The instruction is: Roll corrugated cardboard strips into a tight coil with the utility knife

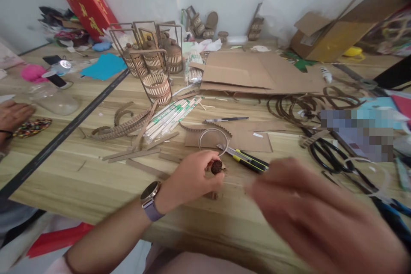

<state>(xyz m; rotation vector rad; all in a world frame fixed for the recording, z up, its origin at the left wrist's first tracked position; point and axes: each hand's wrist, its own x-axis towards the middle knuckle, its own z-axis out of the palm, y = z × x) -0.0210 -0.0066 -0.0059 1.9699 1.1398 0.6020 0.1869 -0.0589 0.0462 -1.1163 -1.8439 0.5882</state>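
Note:
Between the thumb and fingers of my left hand (199,173) is a small dark brown coil of rolled cardboard (216,167), its round end facing up. My right hand (308,205) is raised close to the camera at the right, smeared by motion, so whatever its fingers hold cannot be made out. Just beyond the left hand lie a clear ring (199,140) and a yellow and black utility knife (247,159) with its blade out. A flat cardboard piece (260,142) sits beneath them, with a black pen (227,119) behind.
Lantern-like cardboard models (157,87) stand at the back left, near packaged sticks (173,115) and corrugated strips (125,130). Cardboard sheets (237,68) lie at the back. Brown strip coils (289,109) and black-handled scissors (327,156) are at right. Another person's hand (14,115) rests at far left.

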